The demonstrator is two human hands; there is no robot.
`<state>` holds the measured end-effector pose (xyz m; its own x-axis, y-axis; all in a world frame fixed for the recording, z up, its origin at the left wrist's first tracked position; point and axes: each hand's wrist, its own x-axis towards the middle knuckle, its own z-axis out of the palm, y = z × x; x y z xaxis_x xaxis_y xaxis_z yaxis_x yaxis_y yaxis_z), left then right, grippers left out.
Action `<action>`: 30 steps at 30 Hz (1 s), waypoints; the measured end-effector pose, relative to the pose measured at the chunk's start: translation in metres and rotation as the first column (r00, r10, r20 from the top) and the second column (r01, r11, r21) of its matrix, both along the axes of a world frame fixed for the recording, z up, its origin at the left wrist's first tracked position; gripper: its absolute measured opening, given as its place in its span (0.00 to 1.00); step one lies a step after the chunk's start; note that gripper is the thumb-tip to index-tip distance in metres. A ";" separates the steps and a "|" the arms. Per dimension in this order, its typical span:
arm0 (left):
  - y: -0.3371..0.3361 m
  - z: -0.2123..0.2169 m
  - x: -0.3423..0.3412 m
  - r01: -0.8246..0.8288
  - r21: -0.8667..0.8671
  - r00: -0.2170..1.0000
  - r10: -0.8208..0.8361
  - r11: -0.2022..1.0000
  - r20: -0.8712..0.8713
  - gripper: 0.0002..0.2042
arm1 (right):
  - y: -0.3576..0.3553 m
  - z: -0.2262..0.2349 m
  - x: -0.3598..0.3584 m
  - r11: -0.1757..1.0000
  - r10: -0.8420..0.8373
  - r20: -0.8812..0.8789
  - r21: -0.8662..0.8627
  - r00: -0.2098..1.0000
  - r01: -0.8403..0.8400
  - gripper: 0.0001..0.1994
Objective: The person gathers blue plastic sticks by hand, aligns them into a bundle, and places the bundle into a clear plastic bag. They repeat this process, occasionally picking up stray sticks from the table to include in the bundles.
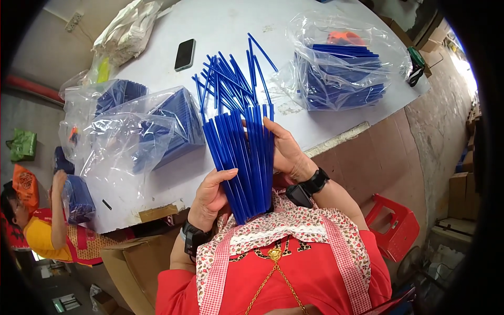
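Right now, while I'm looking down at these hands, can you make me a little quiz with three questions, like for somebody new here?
1. True or false: the smartphone lies on the white table.
2. What do the left hand and right hand hold between them?
3. What colour is the plastic stool? A) green B) red C) white

Key:
1. True.
2. A bundle of blue plastic tubes.
3. B.

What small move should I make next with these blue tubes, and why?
I'd probably press the bundle of blue tubes together at its far end: the tubes fan wider there, with a gap showing, while your left hand holds its left side and your right hand its right.
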<state>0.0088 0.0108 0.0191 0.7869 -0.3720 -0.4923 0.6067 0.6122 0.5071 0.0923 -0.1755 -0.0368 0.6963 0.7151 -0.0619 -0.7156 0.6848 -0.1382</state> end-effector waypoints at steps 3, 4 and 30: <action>0.005 -0.005 0.000 0.009 0.013 0.999 -0.010 1.000 0.030 0.19 | 0.001 0.003 0.001 1.000 0.011 -0.021 0.007 1.000 -0.011 0.26; 0.005 -0.005 0.000 0.013 0.012 0.999 -0.013 1.000 0.030 0.19 | 0.001 0.003 0.001 1.000 0.007 -0.021 0.006 1.000 -0.007 0.26; 0.010 -0.011 0.004 -0.108 -0.101 0.993 0.113 0.989 0.047 0.20 | 0.000 0.006 0.006 0.999 0.019 0.023 -0.039 1.000 -0.018 0.32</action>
<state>0.0130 0.0208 0.0080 0.8493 -0.3261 -0.4151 0.5072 0.7220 0.4705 0.0979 -0.1758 -0.0309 0.6844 0.7254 -0.0736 -0.7245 0.6652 -0.1806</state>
